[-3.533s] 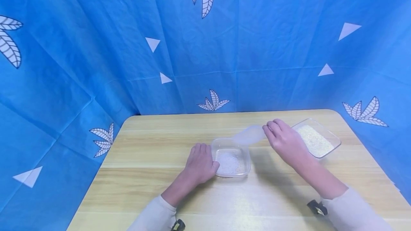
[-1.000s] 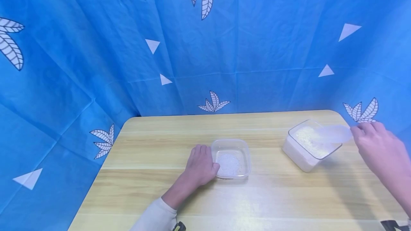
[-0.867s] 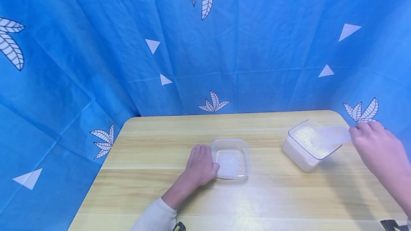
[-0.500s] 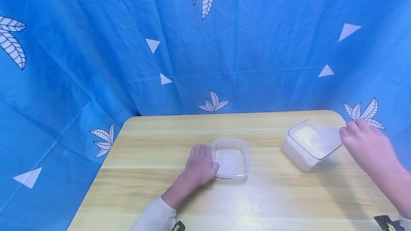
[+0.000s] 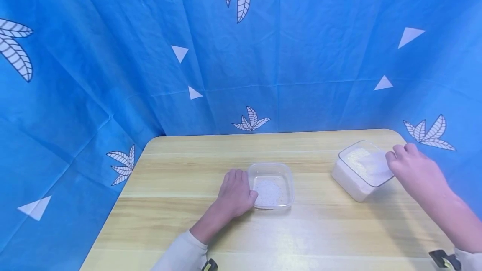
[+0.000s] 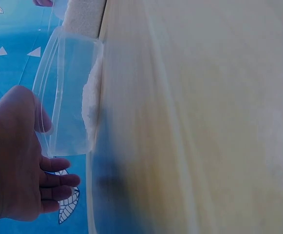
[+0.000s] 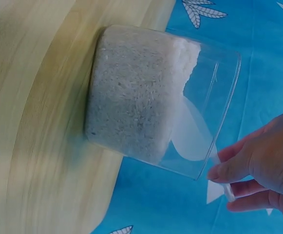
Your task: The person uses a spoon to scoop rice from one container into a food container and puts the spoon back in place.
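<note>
A low clear plastic container (image 5: pixel 289 187) stands mid-table with a shallow layer of rice (image 5: pixel 268 192) in its bottom. My left hand (image 5: pixel 236 193) holds its left side, thumb at the near corner. To the right is a taller clear container (image 7: pixel 230 92), well filled with rice (image 7: pixel 131 87). A translucent scoop (image 7: pixel 192 131) reaches inside it, its broad end down at the rice surface. Thumb and fingers of my right hand (image 7: pixel 260 165) pinch the scoop's handle just outside the rim.
Both containers stand on a light wooden table (image 5: pixel 180 166) with rounded far corners. A blue cloth (image 5: pixel 316 53) with white leaves and triangles hangs behind and along the sides. The rice-filled container is near the table's right edge.
My right hand has moved from the low container out past the rice-filled one, then back left, bringing the scoop down into the rice. The left hand has stayed in place.
</note>
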`<state>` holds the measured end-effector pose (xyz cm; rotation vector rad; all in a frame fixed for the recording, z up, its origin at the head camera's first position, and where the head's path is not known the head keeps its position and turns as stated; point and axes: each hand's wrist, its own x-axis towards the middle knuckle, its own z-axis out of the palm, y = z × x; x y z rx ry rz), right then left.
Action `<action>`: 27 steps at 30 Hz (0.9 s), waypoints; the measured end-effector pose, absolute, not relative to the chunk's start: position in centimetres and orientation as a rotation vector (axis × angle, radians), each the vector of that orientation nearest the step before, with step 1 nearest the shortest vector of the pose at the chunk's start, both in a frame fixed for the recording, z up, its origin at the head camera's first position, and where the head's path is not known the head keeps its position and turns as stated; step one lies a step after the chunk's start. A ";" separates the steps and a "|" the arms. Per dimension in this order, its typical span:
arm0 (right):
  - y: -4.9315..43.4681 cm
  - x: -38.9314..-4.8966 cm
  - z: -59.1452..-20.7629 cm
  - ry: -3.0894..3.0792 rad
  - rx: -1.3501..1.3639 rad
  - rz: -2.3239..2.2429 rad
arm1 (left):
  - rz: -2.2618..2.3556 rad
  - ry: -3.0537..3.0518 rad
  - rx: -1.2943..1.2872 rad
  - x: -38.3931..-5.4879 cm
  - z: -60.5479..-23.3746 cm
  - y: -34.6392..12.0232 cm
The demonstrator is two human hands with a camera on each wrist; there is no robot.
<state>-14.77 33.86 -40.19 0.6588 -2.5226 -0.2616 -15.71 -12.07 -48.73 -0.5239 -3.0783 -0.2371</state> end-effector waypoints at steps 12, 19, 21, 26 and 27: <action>33.6 -15.3 -41.1 -2.548 0.662 -0.216 | -0.271 -3.073 -0.519 -15.7 -48.9 -12.1; 34.3 -14.9 -40.9 -2.680 0.615 -0.126 | -0.278 -3.078 -0.519 -15.6 -48.7 -12.0; 34.5 -15.0 -40.9 -2.714 0.595 -0.094 | -0.276 -3.080 -0.517 -15.6 -48.6 -12.0; 35.0 -15.4 -40.5 -2.776 0.540 -0.046 | -0.273 -3.087 -0.514 -15.6 -48.5 -12.0; 35.1 -15.4 -40.5 -2.788 0.528 -0.041 | -0.273 -3.089 -0.514 -15.5 -48.5 -12.0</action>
